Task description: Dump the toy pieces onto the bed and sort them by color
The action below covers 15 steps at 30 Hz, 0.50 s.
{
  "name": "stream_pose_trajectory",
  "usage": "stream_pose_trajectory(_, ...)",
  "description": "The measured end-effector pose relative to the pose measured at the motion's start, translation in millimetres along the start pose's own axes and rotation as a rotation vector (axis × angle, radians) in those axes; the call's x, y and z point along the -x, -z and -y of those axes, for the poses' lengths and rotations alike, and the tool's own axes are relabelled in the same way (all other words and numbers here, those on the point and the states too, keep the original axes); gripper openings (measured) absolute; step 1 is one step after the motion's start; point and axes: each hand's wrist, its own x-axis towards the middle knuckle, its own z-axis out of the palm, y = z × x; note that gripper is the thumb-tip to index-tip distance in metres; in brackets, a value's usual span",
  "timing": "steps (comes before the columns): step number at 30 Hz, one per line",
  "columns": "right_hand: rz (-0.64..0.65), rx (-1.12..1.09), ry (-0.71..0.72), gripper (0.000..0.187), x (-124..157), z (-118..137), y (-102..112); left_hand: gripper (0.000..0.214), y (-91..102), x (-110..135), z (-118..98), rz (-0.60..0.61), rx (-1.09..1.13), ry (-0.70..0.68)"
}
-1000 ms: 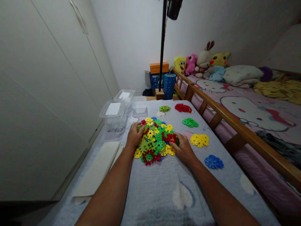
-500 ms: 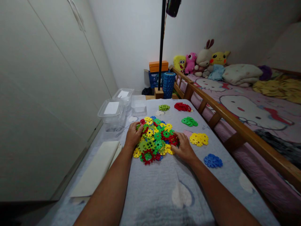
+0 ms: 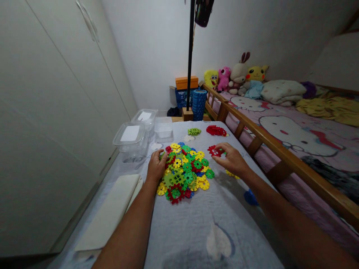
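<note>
My right hand (image 3: 231, 158) is raised over the right part of the cloth, pinching a red square lattice building piece (image 3: 214, 151) between thumb and fingers. A mixed heap of plastic building pieces (image 3: 187, 168), yellow, green, red and blue, lies mid-table; most are notched discs, some square lattices. Against the heap's left edge rests my left hand (image 3: 156, 166), thumb and fingers apart. At the far right is a red pile (image 3: 215, 130), with a light-green pile (image 3: 194, 131) left of it. My right hand and arm partly cover yellow discs (image 3: 231, 174) and a blue pile (image 3: 250, 197).
Clear plastic boxes, two lidded (image 3: 130, 136) and one lidless (image 3: 164, 129), stand at the back left. Folded cream cloth (image 3: 112, 213) lies front left. A wooden bed rail (image 3: 258, 134) runs along the right side; a black pole (image 3: 190, 59) rises behind the table.
My right hand has left the heap, moving right and away with the red lattice piece, now covering the green pile. My left hand stays at the heap. The view has shifted slightly.
</note>
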Motion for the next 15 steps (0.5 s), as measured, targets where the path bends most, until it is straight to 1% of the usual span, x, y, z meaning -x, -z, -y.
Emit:
stream_pose_trajectory(3, -0.039, 0.066, -0.054, 0.019, -33, -39, 1, 0.048, -0.8, -1, 1, 0.001, 0.0, 0.0)
stream_pose_trajectory(6, -0.113, 0.143, -0.215, 0.019, -63, -78, -6, 0.048, -1.5, -2, 2, -0.005, -0.013, -0.009)
stream_pose_trajectory(8, -0.151, 0.185, -0.299, 0.017, -81, -99, -11, 0.049, -1.7, -2, 2, -0.008, -0.024, -0.015)
stream_pose_trajectory(12, -0.187, 0.283, -0.44, 0.017, -111, -126, -17, 0.049, -1.1, -2, 1, -0.009, -0.035, -0.016)
stream_pose_trajectory(15, -0.166, 0.343, -0.532, 0.023, -126, -140, -21, 0.049, -1.0, -2, 0, -0.009, -0.041, -0.008)
